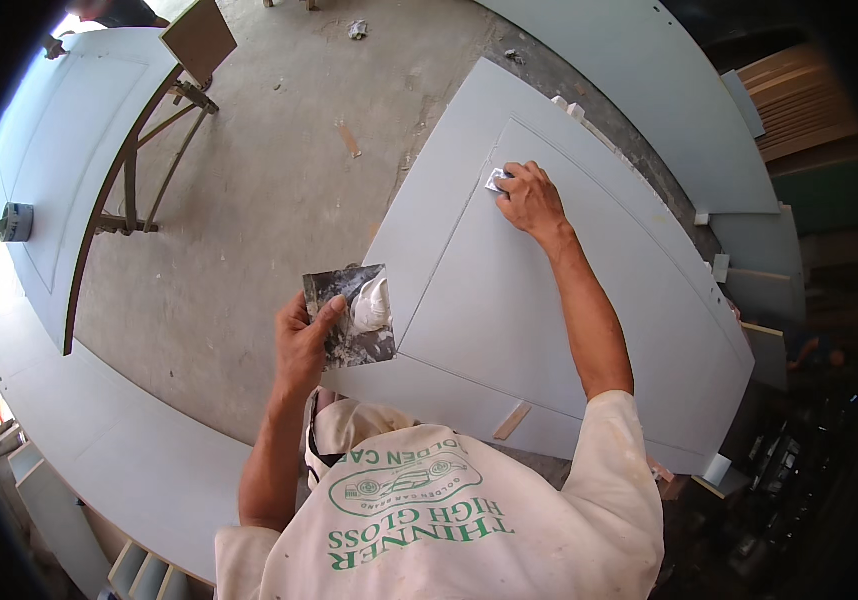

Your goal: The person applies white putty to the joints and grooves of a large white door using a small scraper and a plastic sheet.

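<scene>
My left hand [305, 337] grips a flat, stained palette board [331, 349] by its left side, thumb on top. A dollop of white putty [371, 306] lies on the board's right part. My right hand [531, 196] pinches a small, shiny metal-looking spreader blade [497, 181] against a pale grey door panel [504, 285]. The blade is at the grooved rectangular outline on the panel, near its upper left corner, where whitish filler shows in the groove. A thin wooden strip [512, 421] rests on the panel near its lower edge.
At the left, another grooved panel [91, 97] lies on a wooden trestle [129, 180], bearing a can [18, 223] with a flat stick. A person's hand [54, 49] is at its far end. More grey panels [669, 97] stand right; a long panel [144, 442] lies lower left.
</scene>
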A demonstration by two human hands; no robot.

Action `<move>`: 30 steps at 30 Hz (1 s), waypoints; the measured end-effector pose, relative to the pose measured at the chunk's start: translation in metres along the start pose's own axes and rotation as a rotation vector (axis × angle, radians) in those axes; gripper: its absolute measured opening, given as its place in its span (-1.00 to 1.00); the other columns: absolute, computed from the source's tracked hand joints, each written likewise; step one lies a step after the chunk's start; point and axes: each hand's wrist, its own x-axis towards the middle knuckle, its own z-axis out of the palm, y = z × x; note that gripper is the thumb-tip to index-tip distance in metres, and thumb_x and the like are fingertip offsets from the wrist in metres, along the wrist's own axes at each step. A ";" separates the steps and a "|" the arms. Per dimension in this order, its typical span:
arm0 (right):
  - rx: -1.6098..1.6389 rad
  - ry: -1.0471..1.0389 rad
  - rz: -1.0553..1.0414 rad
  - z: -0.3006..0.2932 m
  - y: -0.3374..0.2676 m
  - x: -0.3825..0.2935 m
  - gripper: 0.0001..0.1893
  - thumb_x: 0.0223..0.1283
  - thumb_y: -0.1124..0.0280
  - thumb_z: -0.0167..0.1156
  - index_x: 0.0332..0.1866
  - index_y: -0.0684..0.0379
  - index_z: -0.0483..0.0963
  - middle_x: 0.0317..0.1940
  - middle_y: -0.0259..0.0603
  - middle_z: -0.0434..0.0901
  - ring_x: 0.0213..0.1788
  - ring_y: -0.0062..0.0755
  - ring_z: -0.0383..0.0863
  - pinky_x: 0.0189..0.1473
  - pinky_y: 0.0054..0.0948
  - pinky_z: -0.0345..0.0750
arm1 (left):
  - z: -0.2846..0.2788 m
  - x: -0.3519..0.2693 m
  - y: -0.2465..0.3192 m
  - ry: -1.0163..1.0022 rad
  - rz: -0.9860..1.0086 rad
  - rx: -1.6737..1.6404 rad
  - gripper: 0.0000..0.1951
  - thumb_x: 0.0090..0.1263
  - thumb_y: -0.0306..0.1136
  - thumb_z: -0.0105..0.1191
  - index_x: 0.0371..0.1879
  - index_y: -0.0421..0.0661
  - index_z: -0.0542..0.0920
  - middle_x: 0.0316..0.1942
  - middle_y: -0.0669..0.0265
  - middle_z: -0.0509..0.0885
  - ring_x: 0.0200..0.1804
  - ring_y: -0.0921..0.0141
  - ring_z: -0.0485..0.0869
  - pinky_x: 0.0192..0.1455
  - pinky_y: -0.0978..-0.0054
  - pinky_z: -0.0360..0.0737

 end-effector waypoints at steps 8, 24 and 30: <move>0.069 0.194 0.135 0.019 0.042 0.051 -0.81 0.36 0.41 0.22 -0.10 0.24 0.72 -0.07 -0.08 0.76 -0.01 0.06 0.68 0.06 -0.09 0.66 | 0.004 0.002 0.001 -0.006 0.000 -0.033 -0.74 0.51 -0.33 0.32 0.01 -0.23 0.67 -0.21 0.31 0.81 -0.31 0.55 0.77 -0.24 0.54 0.75; 0.773 0.109 0.357 -0.038 -0.101 -0.057 -0.74 0.32 0.45 0.32 0.05 0.30 0.69 -0.50 -0.08 0.75 -0.50 -0.19 0.73 -0.34 -0.31 0.63 | 0.004 0.001 0.009 -0.068 -0.004 -0.092 -0.71 0.54 -0.30 0.29 0.03 -0.28 0.65 -0.27 0.31 0.79 -0.38 0.56 0.75 -0.32 0.56 0.72; 0.863 0.262 -0.039 -0.086 -0.160 -0.103 -0.72 0.34 0.55 0.24 0.11 0.26 0.70 -0.11 0.01 0.76 -0.16 -0.17 0.76 -0.02 -0.30 0.71 | 0.003 0.001 0.010 -0.114 -0.008 -0.105 -0.73 0.54 -0.31 0.28 0.02 -0.28 0.66 -0.24 0.28 0.80 -0.34 0.54 0.77 -0.30 0.55 0.76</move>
